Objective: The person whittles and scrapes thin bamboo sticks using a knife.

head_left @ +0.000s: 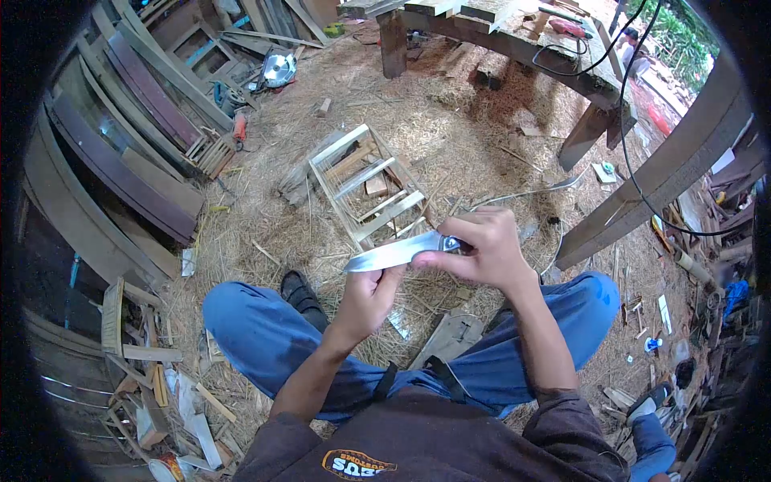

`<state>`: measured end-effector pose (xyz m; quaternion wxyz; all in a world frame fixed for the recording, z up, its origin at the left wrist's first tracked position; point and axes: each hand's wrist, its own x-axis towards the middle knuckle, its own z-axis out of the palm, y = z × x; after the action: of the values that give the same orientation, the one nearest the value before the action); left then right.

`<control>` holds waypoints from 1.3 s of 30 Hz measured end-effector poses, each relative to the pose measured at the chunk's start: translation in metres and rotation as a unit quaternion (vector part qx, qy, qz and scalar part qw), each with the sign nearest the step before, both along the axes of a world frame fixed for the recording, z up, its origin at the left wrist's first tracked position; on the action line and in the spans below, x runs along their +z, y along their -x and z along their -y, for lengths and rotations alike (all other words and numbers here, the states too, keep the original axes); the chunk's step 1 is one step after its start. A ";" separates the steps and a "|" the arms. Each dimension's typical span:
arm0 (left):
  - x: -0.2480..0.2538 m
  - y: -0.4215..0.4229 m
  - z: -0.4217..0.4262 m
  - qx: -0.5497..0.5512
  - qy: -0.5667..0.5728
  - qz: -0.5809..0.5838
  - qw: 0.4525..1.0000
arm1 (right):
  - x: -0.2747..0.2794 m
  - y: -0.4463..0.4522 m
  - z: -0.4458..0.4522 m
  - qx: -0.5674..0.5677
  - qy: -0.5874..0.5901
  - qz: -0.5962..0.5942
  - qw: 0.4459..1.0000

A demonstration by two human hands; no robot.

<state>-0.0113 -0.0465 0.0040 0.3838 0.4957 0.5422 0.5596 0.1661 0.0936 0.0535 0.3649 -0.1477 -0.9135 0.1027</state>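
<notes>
Shirt (466, 438) nearest, our right hand (486, 251) grips the knife (389, 254), probably for control; left hand (363, 304) curls beside it, can't tell if those fingers hold anything.

Two bare forearms (547, 337) angle up from the lower frame toward the centre. The right hand (490, 245), right of centre, is curled in a firm grip, thumb pointing left. The left hand (365, 304), slightly lower and left, angles upward, its fingertips hidden. Bent knees (241, 317) spread to either side.

Glossy metal knife blade (389, 255), seemingly smooth
</notes>
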 end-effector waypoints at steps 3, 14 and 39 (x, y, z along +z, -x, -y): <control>0.008 -0.002 0.002 0.003 0.014 -0.034 0.999 | -0.006 -0.010 -0.020 -0.088 0.033 -0.052 0.994; 0.011 -0.007 0.002 0.044 -0.012 -0.065 0.997 | 0.012 -0.024 -0.016 -0.113 0.058 -0.065 0.990; 0.025 -0.014 -0.010 0.026 0.086 -0.002 0.996 | -0.022 0.007 -0.034 -0.113 0.006 -0.131 0.985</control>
<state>0.0022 -0.0369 0.0285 0.4088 0.4478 0.6020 0.5195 0.1589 0.1281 0.0311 0.4902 -0.2376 -0.8343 0.0846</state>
